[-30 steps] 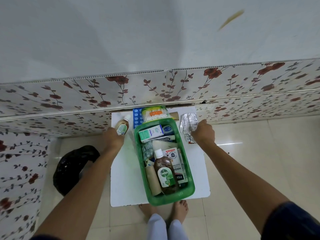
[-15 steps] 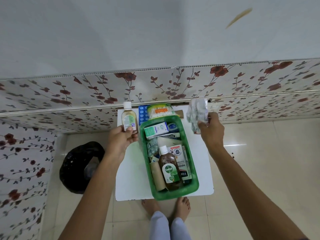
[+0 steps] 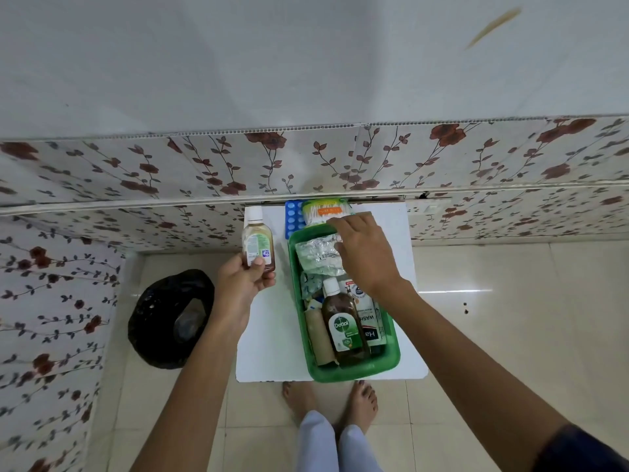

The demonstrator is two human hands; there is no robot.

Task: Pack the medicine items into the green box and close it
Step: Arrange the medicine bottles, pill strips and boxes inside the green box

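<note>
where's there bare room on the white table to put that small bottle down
Free: the strip of white table between its left edge and the green box, below the left hand holding the small bottle; also right of the box. Crowded: inside the box, and the back edge with the blue tray.

The large brown bottle (image 3: pixel 343 327) lying in the green box (image 3: pixel 388 364) carries a green label that reads "Dettol". Beside it, on its right, a white pack (image 3: pixel 369 315) shows the word "WASH" running sideways along its face, and below that the letters "Ha" in white on a dark band; its other print is too small to read. The small bottle (image 3: pixel 257 245) held in the left hand (image 3: pixel 243 284) has a label with a square code patch and fine print that cannot be read.
</note>
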